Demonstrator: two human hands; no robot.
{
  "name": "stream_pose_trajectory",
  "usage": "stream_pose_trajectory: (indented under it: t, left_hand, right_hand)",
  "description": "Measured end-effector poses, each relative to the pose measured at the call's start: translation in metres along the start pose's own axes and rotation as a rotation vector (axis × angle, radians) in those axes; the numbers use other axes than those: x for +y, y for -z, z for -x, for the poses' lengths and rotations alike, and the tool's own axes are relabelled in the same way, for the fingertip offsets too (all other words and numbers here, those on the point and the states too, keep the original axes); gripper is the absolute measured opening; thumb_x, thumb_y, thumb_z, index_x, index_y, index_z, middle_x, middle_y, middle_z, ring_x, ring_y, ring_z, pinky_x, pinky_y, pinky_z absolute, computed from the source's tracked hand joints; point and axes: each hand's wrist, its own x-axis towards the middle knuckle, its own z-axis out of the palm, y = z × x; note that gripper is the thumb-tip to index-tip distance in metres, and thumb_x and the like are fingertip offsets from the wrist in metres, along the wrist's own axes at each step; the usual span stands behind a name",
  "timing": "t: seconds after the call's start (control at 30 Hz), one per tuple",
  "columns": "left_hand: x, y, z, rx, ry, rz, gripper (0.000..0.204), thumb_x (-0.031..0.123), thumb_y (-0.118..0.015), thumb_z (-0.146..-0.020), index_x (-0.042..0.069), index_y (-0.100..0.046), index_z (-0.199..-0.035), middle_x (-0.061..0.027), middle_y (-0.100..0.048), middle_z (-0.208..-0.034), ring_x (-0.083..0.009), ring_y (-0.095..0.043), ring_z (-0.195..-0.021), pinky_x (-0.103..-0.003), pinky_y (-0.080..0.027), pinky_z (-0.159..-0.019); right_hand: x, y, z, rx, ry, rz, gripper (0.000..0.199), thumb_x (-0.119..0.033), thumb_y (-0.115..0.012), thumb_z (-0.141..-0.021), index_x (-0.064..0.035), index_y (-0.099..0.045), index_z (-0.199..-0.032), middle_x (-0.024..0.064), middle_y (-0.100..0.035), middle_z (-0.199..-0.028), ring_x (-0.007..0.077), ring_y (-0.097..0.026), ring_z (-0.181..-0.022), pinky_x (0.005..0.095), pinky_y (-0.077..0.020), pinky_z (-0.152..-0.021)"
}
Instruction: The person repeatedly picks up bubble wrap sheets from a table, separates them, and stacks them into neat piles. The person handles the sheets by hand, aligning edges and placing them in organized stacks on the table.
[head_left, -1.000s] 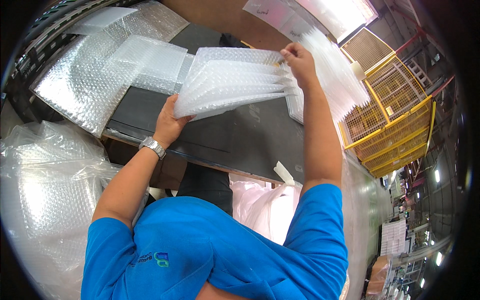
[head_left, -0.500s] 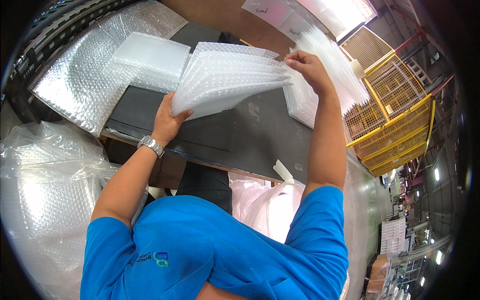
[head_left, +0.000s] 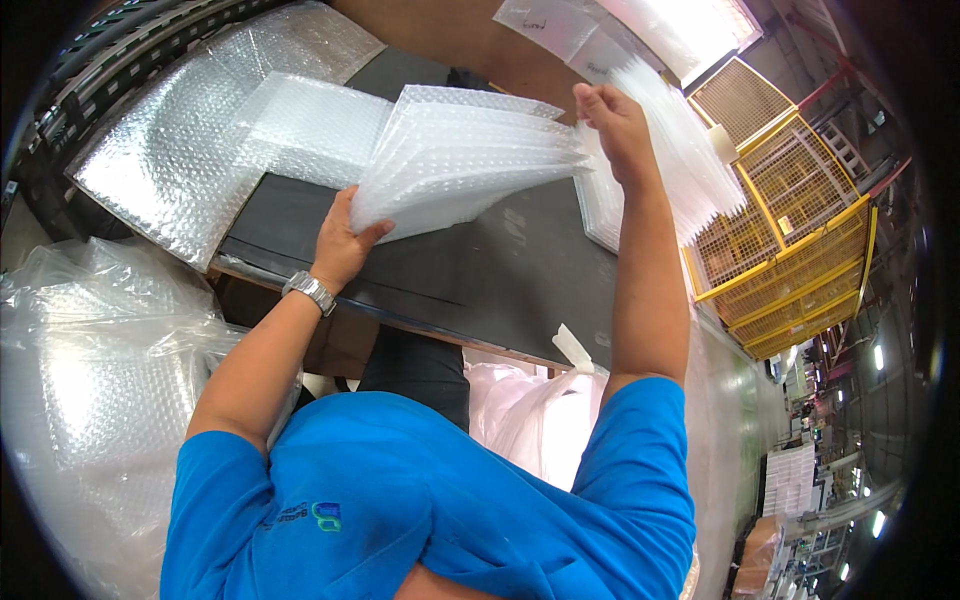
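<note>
Both my hands hold one stack of white bubble-wrap sheets [head_left: 465, 160] above a dark table [head_left: 500, 275]. My left hand [head_left: 342, 245], with a metal watch on the wrist, grips the stack's near left corner. My right hand [head_left: 610, 125] pinches its far right edge, raised higher, so the stack fans out and tilts. A second pile of bubble-wrap sheets [head_left: 655, 160] lies on the table right behind my right hand.
More bubble-wrap sheets [head_left: 310, 125] and a large silvery bubble sheet [head_left: 170, 165] lie at the table's left. Clear plastic bags [head_left: 90, 400] full of wrap stand at my left and below the table edge. Yellow wire cages [head_left: 790, 230] stand to the right.
The held stack has shifted leftward and my right hand has moved a little right and down along its edge; the left hand keeps its grip at the corner.
</note>
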Motion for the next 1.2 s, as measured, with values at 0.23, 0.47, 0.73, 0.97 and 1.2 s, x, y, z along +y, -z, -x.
stream_pose_trajectory:
  t: [0.23,0.47,0.73,0.97,1.2]
  left_hand:
    - [0.003,0.0,0.0,-0.001,0.031,0.077,0.057,0.036,-0.068,-0.071,0.004,-0.044,-0.111,-0.0134,-0.054,-0.1,-0.0267,-0.053,-0.091,-0.035,-0.042,-0.078]
    - [-0.002,-0.001,0.001,0.031,0.024,0.079,0.058,0.039,-0.067,-0.071,0.004,-0.043,-0.111,-0.0136,-0.054,-0.099,-0.0257,-0.054,-0.091,-0.034,-0.043,-0.077]
    - [-0.003,0.0,0.0,0.052,0.008,0.069,0.061,0.041,-0.068,-0.07,0.005,-0.042,-0.112,-0.0138,-0.055,-0.098,-0.025,-0.056,-0.088,-0.034,-0.044,-0.075]
    - [0.002,-0.001,0.001,0.027,0.073,0.121,0.061,0.039,-0.068,-0.071,0.004,-0.042,-0.112,-0.014,-0.055,-0.099,-0.0225,-0.056,-0.09,-0.032,-0.044,-0.077]
    - [0.003,0.006,-0.008,0.164,0.141,0.491,0.056,0.031,-0.063,-0.078,0.001,-0.036,-0.117,-0.0148,-0.051,-0.11,-0.0251,-0.052,-0.098,-0.036,-0.043,-0.083]
  right_hand:
    - [-0.046,-0.052,-0.017,-0.216,0.271,0.243,0.021,-0.02,-0.059,-0.077,-0.0022,-0.06,-0.088,0.0106,-0.061,-0.082,0.0201,-0.057,-0.081,0.0289,-0.0428,-0.072]
    - [-0.048,-0.07,-0.027,-0.229,0.165,0.228,0.018,-0.019,-0.057,-0.082,-0.001,-0.057,-0.085,0.0025,-0.058,-0.072,0.0112,-0.054,-0.07,0.0245,-0.0424,-0.065]
    - [-0.069,-0.08,-0.031,-0.122,0.178,-0.099,0.023,-0.024,-0.059,-0.081,-0.0007,-0.058,-0.086,0.0021,-0.058,-0.074,0.0091,-0.053,-0.07,0.0222,-0.0422,-0.066]
    - [-0.089,-0.104,-0.021,-0.176,0.169,-0.077,0.02,-0.021,-0.055,-0.084,-0.0018,-0.057,-0.087,0.003,-0.059,-0.077,0.0101,-0.054,-0.072,0.024,-0.0427,-0.069]
    - [-0.037,-0.061,0.016,0.364,0.208,-0.689,0.022,-0.022,-0.051,-0.084,-0.0033,-0.056,-0.076,0.0028,-0.052,-0.069,0.0108,-0.049,-0.064,0.0247,-0.0404,-0.064]
